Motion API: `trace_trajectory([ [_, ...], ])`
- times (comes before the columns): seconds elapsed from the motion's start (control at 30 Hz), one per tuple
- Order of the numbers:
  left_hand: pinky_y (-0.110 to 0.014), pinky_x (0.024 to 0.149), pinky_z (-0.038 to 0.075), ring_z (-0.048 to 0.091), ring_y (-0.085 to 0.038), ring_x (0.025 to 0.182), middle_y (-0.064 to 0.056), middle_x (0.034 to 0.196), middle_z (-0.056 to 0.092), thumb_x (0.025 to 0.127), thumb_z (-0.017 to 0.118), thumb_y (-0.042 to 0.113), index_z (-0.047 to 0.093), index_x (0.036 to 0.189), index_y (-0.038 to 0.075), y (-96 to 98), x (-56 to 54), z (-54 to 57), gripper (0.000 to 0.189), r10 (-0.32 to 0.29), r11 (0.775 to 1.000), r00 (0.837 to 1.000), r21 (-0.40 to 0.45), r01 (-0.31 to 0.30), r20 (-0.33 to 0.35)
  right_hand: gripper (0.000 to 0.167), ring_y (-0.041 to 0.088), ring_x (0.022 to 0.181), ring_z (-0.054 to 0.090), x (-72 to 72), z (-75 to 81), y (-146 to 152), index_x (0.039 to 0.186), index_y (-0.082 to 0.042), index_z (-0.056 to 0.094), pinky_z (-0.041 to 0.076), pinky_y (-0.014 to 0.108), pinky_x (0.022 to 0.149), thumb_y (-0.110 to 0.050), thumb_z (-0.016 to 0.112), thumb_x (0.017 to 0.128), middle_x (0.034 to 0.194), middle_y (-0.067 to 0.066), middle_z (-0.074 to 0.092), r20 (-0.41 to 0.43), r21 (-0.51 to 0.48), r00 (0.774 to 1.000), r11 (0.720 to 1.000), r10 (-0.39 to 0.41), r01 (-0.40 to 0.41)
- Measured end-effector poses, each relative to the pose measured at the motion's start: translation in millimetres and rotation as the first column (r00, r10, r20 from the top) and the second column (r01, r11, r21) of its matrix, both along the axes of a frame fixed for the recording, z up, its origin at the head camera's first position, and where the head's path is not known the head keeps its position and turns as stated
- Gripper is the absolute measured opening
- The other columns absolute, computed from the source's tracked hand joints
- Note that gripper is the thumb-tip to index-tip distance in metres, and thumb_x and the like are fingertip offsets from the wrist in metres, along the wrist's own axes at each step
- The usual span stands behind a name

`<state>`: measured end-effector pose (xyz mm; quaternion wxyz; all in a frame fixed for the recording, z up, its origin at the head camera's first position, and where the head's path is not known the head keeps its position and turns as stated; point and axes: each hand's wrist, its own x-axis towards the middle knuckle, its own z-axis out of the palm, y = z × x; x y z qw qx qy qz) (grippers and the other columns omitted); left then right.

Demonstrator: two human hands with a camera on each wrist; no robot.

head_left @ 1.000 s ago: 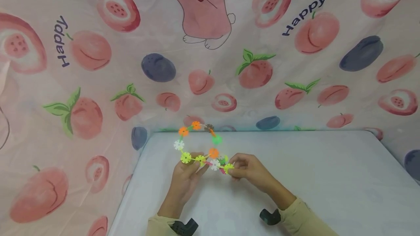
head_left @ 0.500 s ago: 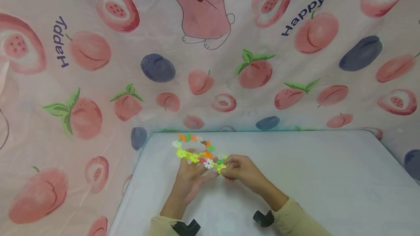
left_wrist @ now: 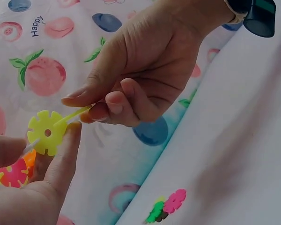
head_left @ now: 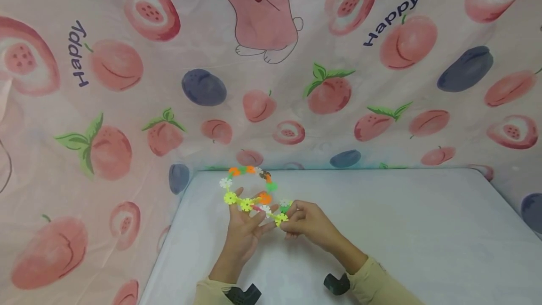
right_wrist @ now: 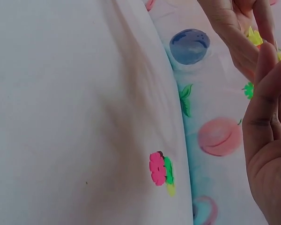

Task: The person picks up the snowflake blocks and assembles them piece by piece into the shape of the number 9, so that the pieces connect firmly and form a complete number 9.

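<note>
A ring-shaped chain of snowflake building discs (head_left: 230, 197), in yellow, white, orange, green and brown, stands up over the left hand. My left hand (head_left: 243, 232) holds its lower side, the thumb laid against a disc and the other fingers spread behind. My right hand (head_left: 311, 222) pinches a yellow disc, seen edge-on in the left wrist view between thumb and forefinger. That disc meets another yellow disc (left_wrist: 47, 132) by the left fingers. Green and white discs (head_left: 284, 204) show beside the right fingertips. In the right wrist view the right fingers cover most of the chain.
In the wrist views a small cluster of pink, green and dark discs (right_wrist: 158, 168) shows against the white table (head_left: 402, 229). A fruit-print cloth (head_left: 296, 84) hangs behind and at the left. Black devices (head_left: 336, 284) sit on both wrists.
The ring tipped flatter half a second ago and now stands up more again. Both hands have shifted slightly left. The left fingers are more spread. The right hand keeps its pinch.
</note>
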<state>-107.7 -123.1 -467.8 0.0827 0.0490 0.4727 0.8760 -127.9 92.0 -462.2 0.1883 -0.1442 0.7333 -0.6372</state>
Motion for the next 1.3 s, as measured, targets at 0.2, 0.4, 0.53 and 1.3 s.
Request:
trace_trajectory([
  [0.2,-0.058,0.099,0.052,0.048,-0.050,0.138,-0.011,0.165,0.022,0.101,0.052,-0.006,0.002,0.153,0.042,-4.5,-2.3,-1.9,0.087,0.008,1.000,1.000,-0.005,-0.008,0.002,0.029,0.026,0.072,0.073,-0.7,-5.6,4.6,0.100,-0.002,0.063,0.062,0.047,0.073,-0.021,0.082,0.087,0.085,0.025,0.074,0.013,0.024,1.000,1.000,0.002,-0.002],
  [0.4,-0.056,0.098,0.054,0.052,-0.049,0.135,-0.011,0.165,0.024,0.100,0.051,-0.008,0.002,0.153,0.041,-9.5,-4.0,-1.8,0.088,-0.003,1.000,1.000,-0.031,0.002,-0.023,0.030,0.026,0.073,0.072,-7.1,-12.8,12.7,0.101,-0.006,0.066,0.062,0.041,0.072,-0.027,0.082,0.087,0.089,0.025,0.074,0.009,0.088,1.000,0.996,-0.022,0.021],
  [0.53,-0.053,0.095,0.056,0.056,-0.048,0.131,-0.014,0.163,0.028,0.099,0.053,-0.008,0.002,0.152,0.041,-12.0,-4.5,-1.3,0.089,-0.001,0.999,1.000,-0.049,0.000,-0.029,0.023,0.027,0.074,0.070,-15.0,-16.2,17.7,0.099,-0.011,0.068,0.060,0.039,0.067,-0.026,0.081,0.088,0.087,0.019,0.074,-0.046,0.207,0.997,0.976,-0.065,0.073],
  [1.3,-0.046,0.093,0.060,0.066,-0.023,0.114,-0.013,0.165,0.019,0.099,0.050,-0.011,-0.004,0.152,0.049,-20.8,-2.8,3.7,0.097,-0.094,0.995,0.995,0.021,0.094,-0.026,0.023,0.015,0.076,0.058,-44.2,-45.9,2.8,0.102,-0.021,0.073,0.051,0.032,0.067,-0.021,0.085,0.082,0.083,-0.003,0.066,-0.187,0.633,0.982,0.763,-0.018,0.134],
])
